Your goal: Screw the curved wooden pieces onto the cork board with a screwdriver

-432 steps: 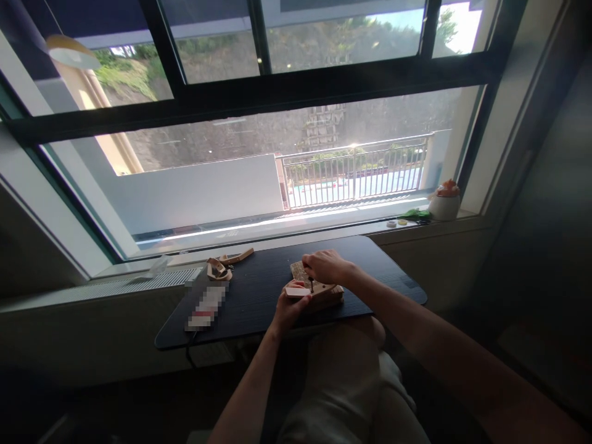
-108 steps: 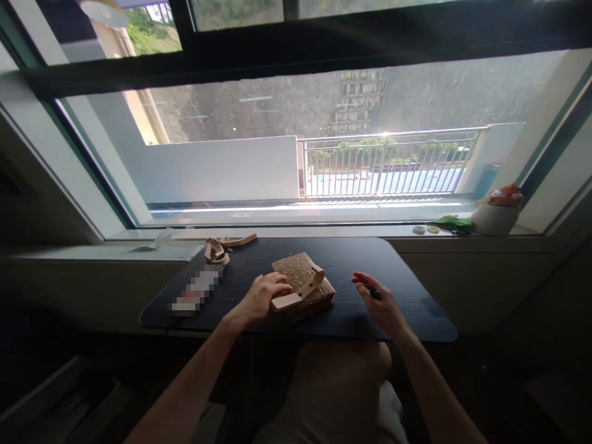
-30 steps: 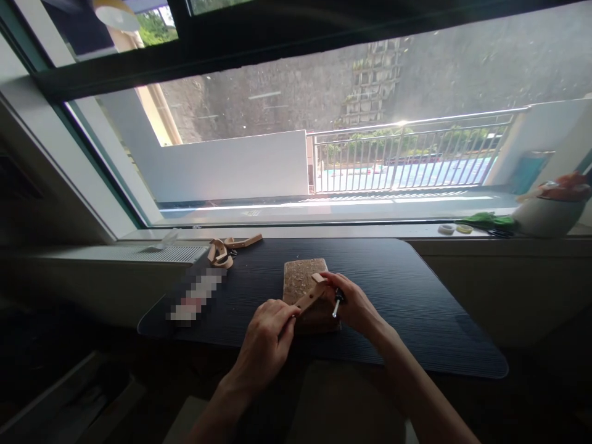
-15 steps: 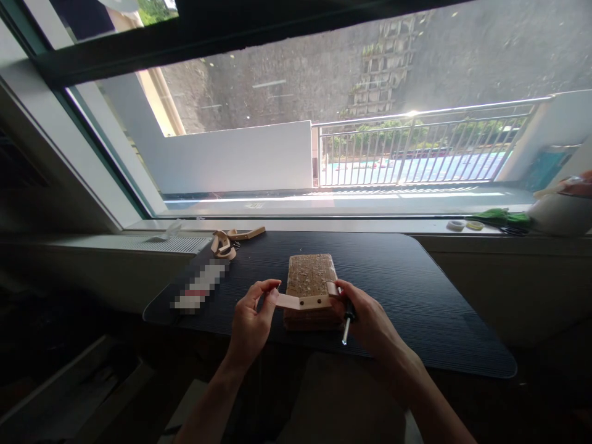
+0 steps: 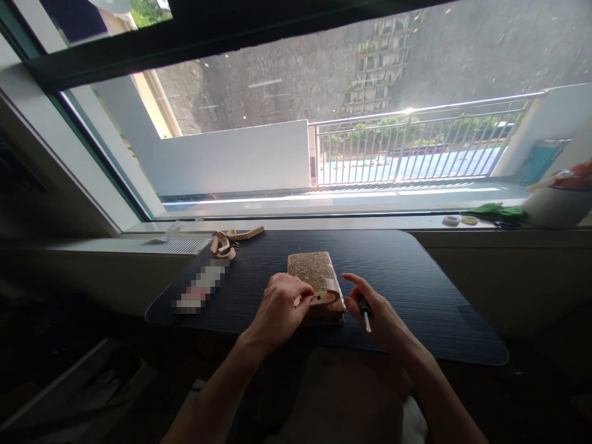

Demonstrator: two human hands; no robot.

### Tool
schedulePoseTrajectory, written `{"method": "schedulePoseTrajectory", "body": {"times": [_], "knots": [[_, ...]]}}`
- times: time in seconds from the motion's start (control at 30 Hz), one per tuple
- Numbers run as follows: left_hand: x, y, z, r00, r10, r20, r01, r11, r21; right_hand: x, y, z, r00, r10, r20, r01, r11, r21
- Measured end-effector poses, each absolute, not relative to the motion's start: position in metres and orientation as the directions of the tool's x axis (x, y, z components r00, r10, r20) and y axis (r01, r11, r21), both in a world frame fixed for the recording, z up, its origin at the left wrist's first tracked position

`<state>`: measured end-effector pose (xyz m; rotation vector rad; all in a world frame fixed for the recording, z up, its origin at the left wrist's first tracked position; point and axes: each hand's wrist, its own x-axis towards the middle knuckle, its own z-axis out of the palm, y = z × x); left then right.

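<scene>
A cork-topped wooden block [image 5: 311,273] lies on the dark table [image 5: 416,290] in front of me. Across its near end rests a pale leather strap [image 5: 327,295] with small holes. My left hand [image 5: 280,308] is closed on the strap's left part and presses it onto the block. My right hand [image 5: 379,311] hovers just right of the block, fingers curled round a small tool with a black grip and a metal tip [image 5: 365,313]. Its forefinger points towards the strap.
More pale leather pieces [image 5: 229,242] lie at the table's back left, beside a blurred flat object [image 5: 198,290]. On the windowsill at right stand a white pot [image 5: 557,203], green stuff [image 5: 497,211] and two small rings [image 5: 456,220]. My lap sits below the table edge.
Half a second ago both hands held the strap up by its ends in front of the block. Now the strap lies on the block under my left hand, and my right hand has let go.
</scene>
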<state>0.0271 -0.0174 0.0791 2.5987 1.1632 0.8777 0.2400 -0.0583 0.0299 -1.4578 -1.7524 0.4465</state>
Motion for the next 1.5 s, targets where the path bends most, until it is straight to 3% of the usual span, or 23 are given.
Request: {"method": "schedulePoseTrajectory", "body": {"times": [0.2, 0.5, 0.6, 0.8, 1.07, 1.5], "knots": [[0.043, -0.007, 0.08, 0.632, 0.686, 0.36, 0.634, -0.725, 0.269, 0.263, -0.052, 0.001, 0.283, 0.904, 0.32, 0.597, 0.095, -0.797], [0.054, 0.0, 0.088, 0.77, 0.573, 0.28, 0.564, -0.817, 0.122, 0.262, -0.054, -0.006, 0.32, 0.885, 0.339, 0.518, 0.137, -0.844], [0.059, 0.002, 0.084, 0.752, 0.585, 0.303, 0.566, -0.809, 0.157, 0.262, -0.054, -0.006, 0.325, 0.879, 0.348, 0.52, 0.141, -0.842], [0.058, 0.004, 0.07, 0.566, 0.746, 0.35, 0.637, -0.665, 0.389, 0.263, -0.055, -0.007, 0.31, 0.868, 0.389, 0.535, 0.179, -0.826], [0.054, -0.001, 0.062, 0.511, 0.76, 0.401, 0.601, -0.65, 0.466, 0.262, -0.054, -0.006, 0.305, 0.867, 0.395, 0.537, 0.186, -0.823], [0.054, -0.006, 0.062, 0.561, 0.683, 0.469, 0.582, -0.728, 0.364, 0.263, -0.056, -0.004, 0.294, 0.879, 0.376, 0.533, 0.176, -0.828]]}}
